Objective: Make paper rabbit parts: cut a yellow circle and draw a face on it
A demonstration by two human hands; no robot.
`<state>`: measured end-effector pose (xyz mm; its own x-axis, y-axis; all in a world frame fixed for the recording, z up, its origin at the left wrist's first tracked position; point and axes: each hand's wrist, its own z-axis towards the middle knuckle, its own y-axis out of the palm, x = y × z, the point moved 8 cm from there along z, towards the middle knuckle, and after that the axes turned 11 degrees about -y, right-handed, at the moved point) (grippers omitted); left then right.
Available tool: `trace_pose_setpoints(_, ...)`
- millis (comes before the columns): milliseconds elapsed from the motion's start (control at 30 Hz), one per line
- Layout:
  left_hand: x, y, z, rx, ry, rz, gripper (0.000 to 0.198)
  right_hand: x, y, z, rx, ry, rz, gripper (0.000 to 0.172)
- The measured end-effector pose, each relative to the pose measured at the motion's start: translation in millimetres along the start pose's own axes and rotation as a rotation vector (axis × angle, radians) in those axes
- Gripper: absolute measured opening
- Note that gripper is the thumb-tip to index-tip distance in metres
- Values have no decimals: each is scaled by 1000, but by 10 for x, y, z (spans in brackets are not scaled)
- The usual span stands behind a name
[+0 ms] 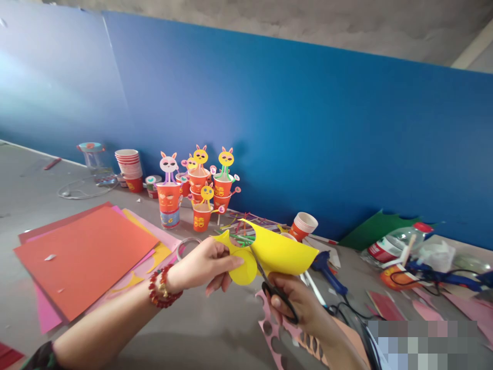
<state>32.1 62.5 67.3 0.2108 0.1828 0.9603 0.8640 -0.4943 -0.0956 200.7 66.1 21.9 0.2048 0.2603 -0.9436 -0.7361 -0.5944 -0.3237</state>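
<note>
My grey table (185, 334) bears paper sheets (96, 252) left of my left hand (215, 264), cups (202, 219) beyond it, a bottle (391, 247) right of my right hand (295, 300).

Exposure's moderate. Whitish glare on the blue panel (327, 128), far left of and above my yellow paper (285, 252); the panel goes darker rightward, so light seems to come from the left. Soft faint shadows on it behind the cup figures (201, 220), up-left of the paper. Paper's vivid, not blown out. My left hand (215, 264) and right hand (296, 295), both at the paper, look slightly soft. Wide-angle stretch toward the edges. Pixelated block below-right of the paper.
</note>
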Motion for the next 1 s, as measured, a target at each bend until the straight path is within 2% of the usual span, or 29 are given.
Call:
trace_pose_setpoints(267, -45, -33, 15, 29, 0, 3, 47, -24, 19, 5, -2, 53, 39, 67)
trace_pose_setpoints(500, -99, -73, 29, 80, -17, 84, 49, -32, 4, 17, -6, 23, 0, 64)
trace_pose_setpoints(700, -56, -86, 21, 93, -8, 61, 34, 9, 20, 5, -7, 50, 64, 62)
trace_pose_setpoints(1000, -77, -99, 25, 115, -13, 27, 31, -15, 4, -2, -20, 23, 27, 62)
